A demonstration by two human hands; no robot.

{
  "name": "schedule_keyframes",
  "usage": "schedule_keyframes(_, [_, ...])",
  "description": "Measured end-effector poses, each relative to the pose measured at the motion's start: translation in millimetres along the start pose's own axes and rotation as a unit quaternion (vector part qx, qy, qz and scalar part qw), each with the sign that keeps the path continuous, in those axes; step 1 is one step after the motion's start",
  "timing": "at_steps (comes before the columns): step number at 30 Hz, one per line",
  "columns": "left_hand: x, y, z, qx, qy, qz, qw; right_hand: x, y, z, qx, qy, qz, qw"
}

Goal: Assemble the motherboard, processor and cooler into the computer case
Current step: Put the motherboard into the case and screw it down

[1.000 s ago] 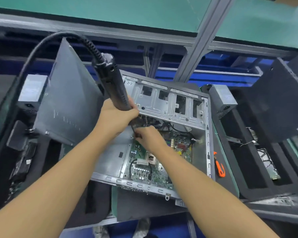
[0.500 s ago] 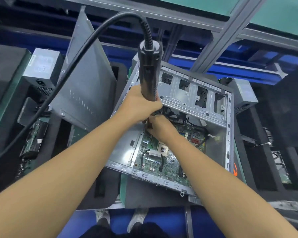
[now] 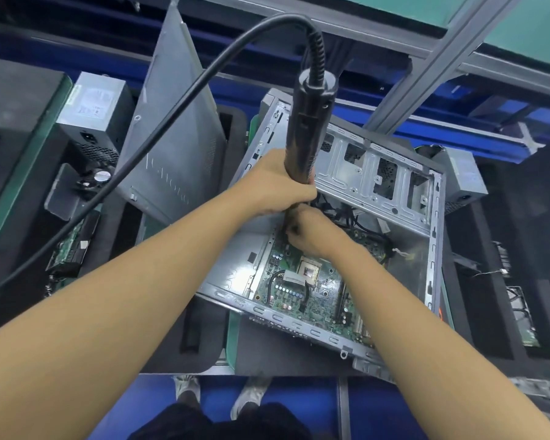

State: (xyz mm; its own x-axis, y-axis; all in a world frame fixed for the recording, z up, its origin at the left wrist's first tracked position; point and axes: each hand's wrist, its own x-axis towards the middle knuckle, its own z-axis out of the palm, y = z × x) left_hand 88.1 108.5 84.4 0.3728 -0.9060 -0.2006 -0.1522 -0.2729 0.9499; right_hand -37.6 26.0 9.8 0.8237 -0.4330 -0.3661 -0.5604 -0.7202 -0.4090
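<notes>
An open grey computer case (image 3: pixel 423 217) lies on its side with a green motherboard (image 3: pixel 318 296) inside; its square processor socket (image 3: pixel 308 269) is uncovered. My left hand (image 3: pixel 277 188) grips a black corded electric screwdriver (image 3: pixel 308 122), held nearly upright over the board's far left corner. My right hand (image 3: pixel 308 230) sits just below it with fingers curled at the screwdriver's tip, which it hides. Whether those fingers pinch a screw or the bit cannot be seen.
The case's side panel (image 3: pixel 172 128) leans upright at left. A grey power supply (image 3: pixel 92 112) stands further left, another (image 3: pixel 461 176) at right. Black foam trays (image 3: pixel 489 312) hold boards on both sides. An aluminium post (image 3: pixel 426 65) rises behind. My shoes (image 3: pixel 185 389) show below.
The screwdriver has swung from a leftward tilt to nearly upright over the board's corner. Both hands stay together at its tip, and the view has tipped further down.
</notes>
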Motion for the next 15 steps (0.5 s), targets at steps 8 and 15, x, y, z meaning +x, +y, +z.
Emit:
schedule_keyframes(8, [1,2,0,0.021,-0.050,0.020,0.998,-76,-63,-109,0.284,0.237,-0.067,0.927])
schedule_keyframes(15, [-7,11,1,0.065,-0.052,0.073,0.994,-39,-115,-97,0.343,0.384,-0.071,0.854])
